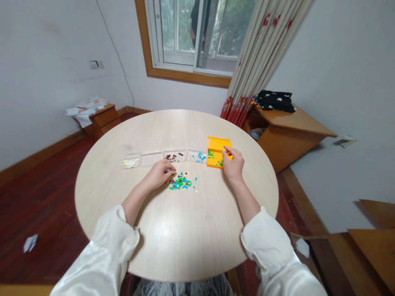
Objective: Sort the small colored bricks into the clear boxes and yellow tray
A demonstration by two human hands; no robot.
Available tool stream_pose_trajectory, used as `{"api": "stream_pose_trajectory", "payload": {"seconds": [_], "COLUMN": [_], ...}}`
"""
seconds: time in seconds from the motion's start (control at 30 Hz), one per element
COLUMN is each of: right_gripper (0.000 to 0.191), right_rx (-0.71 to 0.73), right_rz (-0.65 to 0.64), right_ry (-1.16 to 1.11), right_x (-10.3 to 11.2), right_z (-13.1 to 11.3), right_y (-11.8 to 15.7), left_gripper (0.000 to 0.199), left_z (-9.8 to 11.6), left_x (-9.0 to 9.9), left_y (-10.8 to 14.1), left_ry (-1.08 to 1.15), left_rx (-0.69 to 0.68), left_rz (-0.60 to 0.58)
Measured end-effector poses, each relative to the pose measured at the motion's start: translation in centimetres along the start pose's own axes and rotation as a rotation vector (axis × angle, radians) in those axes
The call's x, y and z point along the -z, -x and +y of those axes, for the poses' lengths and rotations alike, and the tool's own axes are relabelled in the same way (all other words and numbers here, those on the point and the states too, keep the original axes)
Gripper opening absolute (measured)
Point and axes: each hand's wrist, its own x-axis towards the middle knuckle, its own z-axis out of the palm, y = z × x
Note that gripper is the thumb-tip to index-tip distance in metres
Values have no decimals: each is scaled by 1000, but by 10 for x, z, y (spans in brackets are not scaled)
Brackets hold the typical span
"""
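Note:
A loose pile of small green, blue, brown and pale pieces [182, 182] lies on the round table [185, 230]. My left hand [161, 174] is at the pile's left edge, its fingers bent together near the pieces; what they hold, if anything, is too small to name. Over the right side of the orange box [215, 162], which holds green pieces, is my right hand [233, 163], thumb and fingers curled with a small gap between them. Left of that box stand clear boxes with blue pieces [201, 157], brown pieces [173, 156] and pale yellow pieces [131, 162].
Between the brown and pale yellow pieces stands another clear box [151, 159]. Open lids lie behind the boxes. Beyond the table are a window, a curtain [256, 49], a wooden cabinet [284, 131] with dark cloth on it, and a small drawer unit [105, 119] with papers.

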Motion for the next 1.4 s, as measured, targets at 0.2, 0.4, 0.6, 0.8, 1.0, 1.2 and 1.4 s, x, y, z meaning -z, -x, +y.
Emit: {"api": "stream_pose_trajectory", "payload": {"seconds": [0.2, 0.4, 0.6, 0.8, 1.0, 1.2, 1.4], "right_gripper": [23, 23, 24, 23, 23, 23, 23], "right_rx": [-4, 18, 54, 106, 123, 110, 96], "right_rz": [-16, -40, -103, -177, -196, -227, -256], "right_ry": [-30, -36, -41, -32, -48, -48, -74], "right_x": [-2, -5, -10, -17, -19, -20, -20], "right_z": [-4, -4, -6, -12, -14, -16, -20], "right_y": [1, 3, 9, 16, 18, 20, 22], "left_gripper": [13, 12, 13, 10, 9, 13, 13], "left_z": [5, 0, 1, 7, 9, 11, 13], "left_x": [-11, -11, -11, -14, -19, -20, -19], "left_y": [2, 1, 2, 3, 2, 3, 3], "left_ry": [46, 42, 43, 68, 32, 23, 40], "left_rx": [-53, -53, -70, -104, -100, -113, -111], "left_rz": [-75, -82, -77, -95, -80, -105, -84]}}
